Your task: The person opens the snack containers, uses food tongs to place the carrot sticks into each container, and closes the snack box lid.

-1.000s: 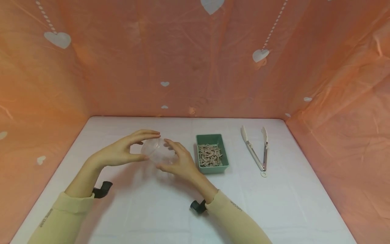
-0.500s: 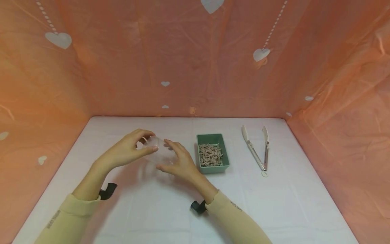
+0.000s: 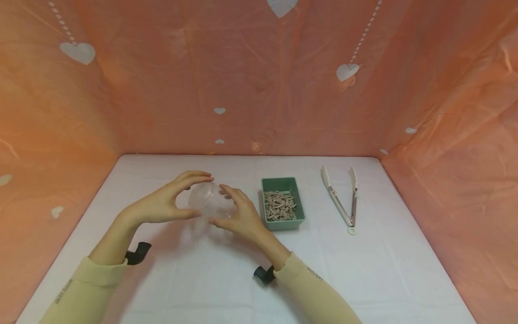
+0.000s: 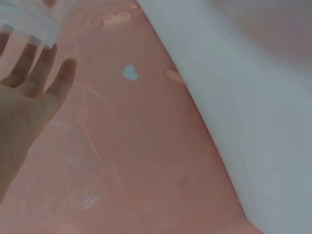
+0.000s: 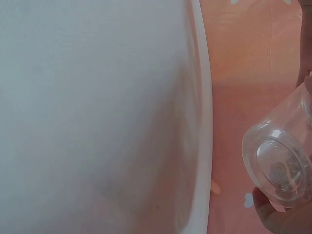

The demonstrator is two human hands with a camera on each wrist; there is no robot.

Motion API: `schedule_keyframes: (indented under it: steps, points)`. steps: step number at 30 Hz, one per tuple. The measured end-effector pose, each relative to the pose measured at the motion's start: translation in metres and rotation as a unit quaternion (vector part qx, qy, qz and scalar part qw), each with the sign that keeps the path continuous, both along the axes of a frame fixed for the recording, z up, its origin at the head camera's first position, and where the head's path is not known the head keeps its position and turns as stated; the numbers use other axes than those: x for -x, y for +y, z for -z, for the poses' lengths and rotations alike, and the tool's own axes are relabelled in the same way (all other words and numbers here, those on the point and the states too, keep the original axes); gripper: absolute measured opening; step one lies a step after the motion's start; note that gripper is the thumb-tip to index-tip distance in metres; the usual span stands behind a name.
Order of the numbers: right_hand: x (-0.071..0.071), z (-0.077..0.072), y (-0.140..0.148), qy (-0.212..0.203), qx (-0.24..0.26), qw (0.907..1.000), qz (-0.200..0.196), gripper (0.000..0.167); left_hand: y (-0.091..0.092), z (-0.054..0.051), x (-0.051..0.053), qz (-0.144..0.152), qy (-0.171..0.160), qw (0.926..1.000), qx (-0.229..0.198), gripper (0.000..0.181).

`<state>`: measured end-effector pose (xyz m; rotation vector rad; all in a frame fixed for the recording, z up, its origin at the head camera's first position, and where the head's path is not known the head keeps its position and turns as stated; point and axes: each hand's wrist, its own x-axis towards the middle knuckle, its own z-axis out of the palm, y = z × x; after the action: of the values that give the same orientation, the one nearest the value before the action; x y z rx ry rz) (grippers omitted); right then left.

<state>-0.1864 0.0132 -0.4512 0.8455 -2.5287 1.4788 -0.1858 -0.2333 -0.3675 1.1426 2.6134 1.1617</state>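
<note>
A clear plastic jar (image 3: 218, 204) is tilted above the table between my hands. My right hand (image 3: 243, 218) grips it near its base, thumb on the near side and fingers on the far side; the right wrist view shows the round jar bottom (image 5: 280, 165) beside a digit. Around the jar's other end, which looks like a pale round lid (image 3: 200, 194), my left hand (image 3: 166, 200) is spread wide. Its fingers are fairly straight, their tips at the rim (image 4: 34, 27) in the left wrist view. Whether they press on it is hard to tell.
Right of the jar stands a green rectangular tub (image 3: 283, 225) holding many small brownish pieces (image 3: 279, 206). Farther right, a pair of tongs (image 3: 341, 207) lies spread on the white table (image 3: 226, 288). Orange curtains (image 3: 259, 81) with hearts surround the table's back and sides.
My left hand closed and turned on the jar's lid end half a second ago, then spread apart and swung back left. The right hand and jar have hardly moved.
</note>
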Motion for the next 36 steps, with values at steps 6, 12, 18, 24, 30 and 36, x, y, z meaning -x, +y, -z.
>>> schedule_keyframes:
  steps: [6,12,18,24,30,36]
  points:
    - [-0.0001,0.0006,-0.0003,-0.003,0.005,0.9999,-0.009,0.088,-0.0029,-0.002,-0.0002,-0.006,0.002,0.9999,0.009,0.066]
    - [-0.0015,-0.0011,0.0001,-0.007,0.008,0.9999,-0.009,0.089,-0.0016,-0.0051,0.0001,-0.049,-0.015,0.9984,0.022,0.066]
    - [-0.0021,-0.0033,0.0004,-0.009,0.011,0.9999,-0.007,0.09,0.0013,-0.006,0.0002,-0.097,-0.032,0.9939,0.041,0.066]
    - [-0.0019,-0.0032,0.0004,0.001,0.014,0.9999,-0.005,0.089,0.0046,-0.0062,-0.001,-0.137,-0.025,0.9892,0.044,0.062]
    - [-0.0015,-0.0011,-0.0001,0.001,0.02,0.9998,0.003,0.088,0.0061,-0.0068,-0.0022,-0.156,-0.001,0.9872,0.035,0.052]
    - [-0.0014,-0.0012,-0.0024,-0.016,0.037,0.9986,0.033,0.087,0.0024,-0.0085,-0.0031,-0.183,0.01,0.9831,0.004,0.048]
